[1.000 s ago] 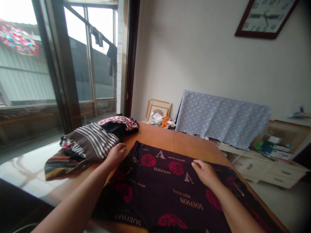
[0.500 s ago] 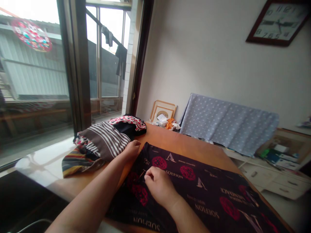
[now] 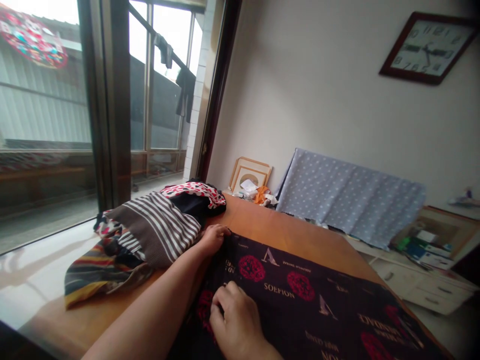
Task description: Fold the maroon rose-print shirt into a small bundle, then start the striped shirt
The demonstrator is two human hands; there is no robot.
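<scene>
2 bare hands show in the head view, both at a dark printed cloth [image 3: 285, 317] spread over the table [image 3: 270, 220]. The cloth, with pale lettering and red round patterns, runs from the middle of the table to its right edge, and its near part passes out of the picture. The left hand [image 3: 213, 239] is at the cloth's far left corner, fingers bent and close together; whether they are clamped on the fabric I cannot tell. The right hand [image 3: 238, 317] lies nearer, over the left part of the cloth, with its fingers curled together and the thumb beside them; I cannot tell if any fabric is caught between them.

Just left of the left hand, towards the table's left edge, is a heap of clothes: a brown sweater [image 3: 153, 227] with white stripes, a many-coloured striped cloth [image 3: 101, 272] nearer, and a white spotted cloth [image 3: 191, 189] behind, by the table's far corner.

Beyond the far edge, a picture frame [image 3: 257, 166] leans by the wall, and a grey-blue cover [image 3: 348, 197] with pale dots hangs draped. Past the right edge is a white cabinet [image 3: 416, 290]. A clock [image 3: 427, 47] hangs high on the wall.
</scene>
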